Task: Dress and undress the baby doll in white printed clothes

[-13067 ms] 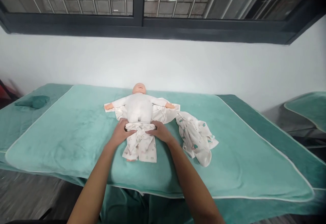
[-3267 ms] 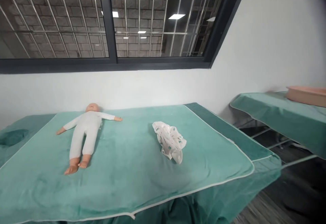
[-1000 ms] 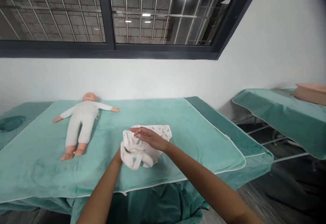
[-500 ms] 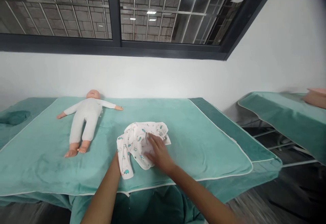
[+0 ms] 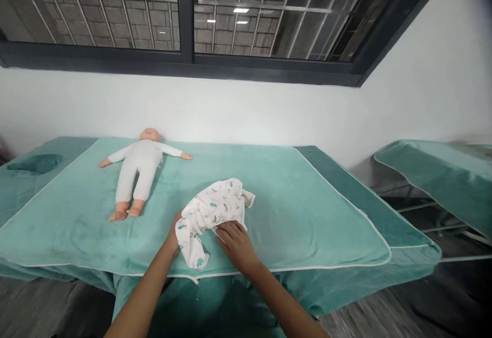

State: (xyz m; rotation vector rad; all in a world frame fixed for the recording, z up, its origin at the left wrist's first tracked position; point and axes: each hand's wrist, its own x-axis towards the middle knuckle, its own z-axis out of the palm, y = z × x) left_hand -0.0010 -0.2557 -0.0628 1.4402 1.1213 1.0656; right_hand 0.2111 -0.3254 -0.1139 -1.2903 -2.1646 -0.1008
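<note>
A white baby garment (image 5: pixel 217 202) with small teal prints, seemingly a long-sleeved shirt, is bunched up above the green bed cover. My left hand (image 5: pixel 176 230) holds it at its left side; the cloth hides most of those fingers. One sleeve hangs down in front of that wrist. At the garment's lower edge, the fingers of my right hand (image 5: pixel 232 238) are bent onto the hem, their tips tucked out of sight. A baby doll (image 5: pixel 142 161) in a white one-piece lies on its back, arms spread, to the left of the garment.
The bed's green cover (image 5: pixel 307 220) has a white-piped edge along the front. A dark green folded cloth (image 5: pixel 36 163) lies at far left. A second green-covered bed (image 5: pixel 442 174) stands at right. Behind are a white wall (image 5: pixel 246 107) and a barred window (image 5: pixel 246 15).
My right hand has come down from the garment's middle to its lower edge. The garment's right part has turned and shifted with it. The view has moved slightly left.
</note>
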